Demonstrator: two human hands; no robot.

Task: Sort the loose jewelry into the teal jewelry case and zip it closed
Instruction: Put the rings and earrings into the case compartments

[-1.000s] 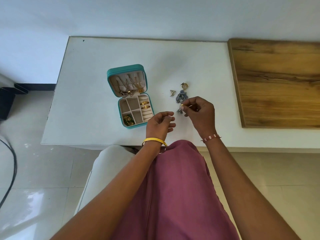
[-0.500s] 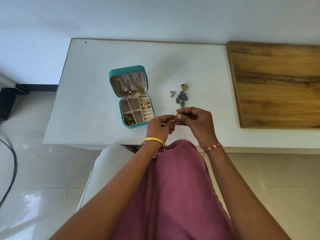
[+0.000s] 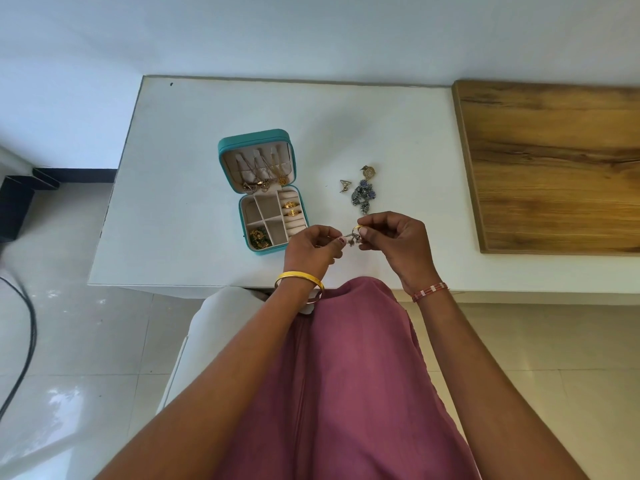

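Teal case; yellow bangle; wood-grain board; white table

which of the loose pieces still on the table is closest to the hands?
The blue-grey beaded cluster: it lies just beyond the right hand. The small triangular piece and the round gold piece sit farther back.
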